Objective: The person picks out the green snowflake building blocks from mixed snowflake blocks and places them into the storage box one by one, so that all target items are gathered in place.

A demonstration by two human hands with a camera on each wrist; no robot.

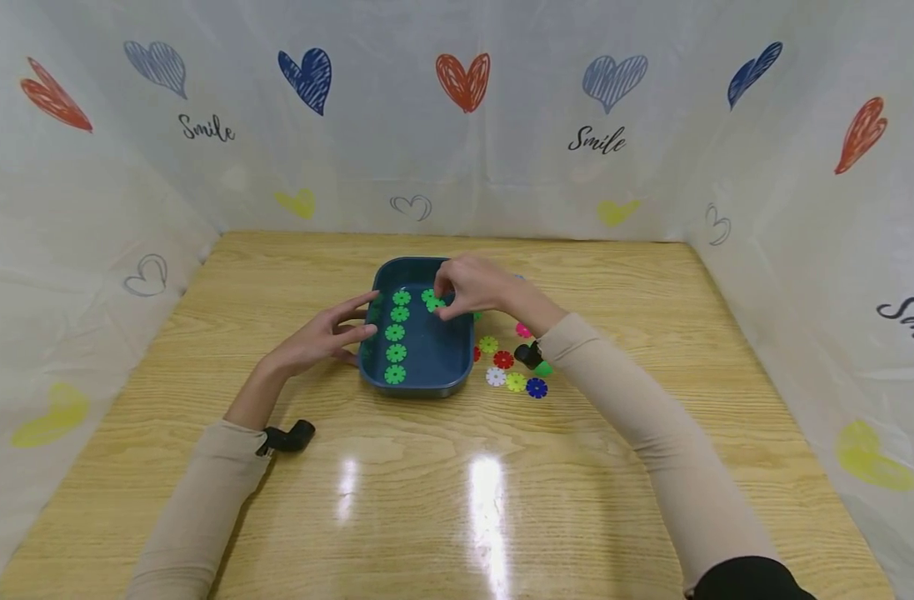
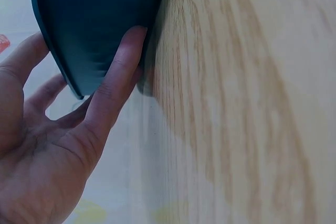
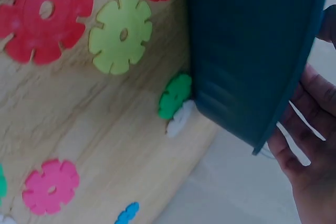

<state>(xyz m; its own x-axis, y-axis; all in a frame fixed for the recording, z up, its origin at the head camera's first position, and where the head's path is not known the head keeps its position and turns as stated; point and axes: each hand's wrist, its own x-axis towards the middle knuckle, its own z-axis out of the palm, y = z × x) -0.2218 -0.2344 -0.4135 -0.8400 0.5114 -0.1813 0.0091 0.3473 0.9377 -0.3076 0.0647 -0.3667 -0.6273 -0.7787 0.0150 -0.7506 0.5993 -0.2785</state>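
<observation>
Green discs [image 1: 395,332]: 6 in 1 tray [image 1: 434,354] (5 in column) | 1 pinched by right grip [image 1: 471,282] | left grip [image 1: 320,337] spread, touching tray

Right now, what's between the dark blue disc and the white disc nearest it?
A yellow disc lies on the table between the white disc and the dark blue disc; the head view shows it.

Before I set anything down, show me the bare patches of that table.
Bare wood on the table: in front of the tray, between both sleeves; right of the right sleeve; beyond the left hand, at the far-left corner. Crowded: right of the tray, among loose discs.
</observation>
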